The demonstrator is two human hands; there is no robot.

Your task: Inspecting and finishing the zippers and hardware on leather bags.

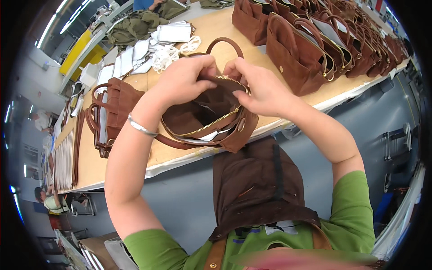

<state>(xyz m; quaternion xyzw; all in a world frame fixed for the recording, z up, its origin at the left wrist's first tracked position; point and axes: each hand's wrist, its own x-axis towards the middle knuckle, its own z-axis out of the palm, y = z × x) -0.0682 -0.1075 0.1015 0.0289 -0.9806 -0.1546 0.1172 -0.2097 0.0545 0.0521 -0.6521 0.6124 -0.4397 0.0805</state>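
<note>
A brown handbag (234,137) stands open before me at the table's near edge, with a brass zipper along its mouth and a dark brown lining showing inside. My left hand (191,77) is closed on the far rim of the bag, fingers curled over the edge by the zipper. On the same rim, a little to the right, my right hand (260,87) pinches the zipper edge with its thumb on the inner side. One handle arches up beyond my hands; the other hangs toward me. Something white shows between the near zipper edge and the bag's wall. My fingertips are partly hidden.
Another brown handbag (119,101) stands to my left. Rows of similar bags (297,58) fill the table's right side. White pieces (135,56), white cord (165,57) and olive fabric (135,29) lie at the far left. Brown strips (77,148) line the left end. Other people work farther off.
</note>
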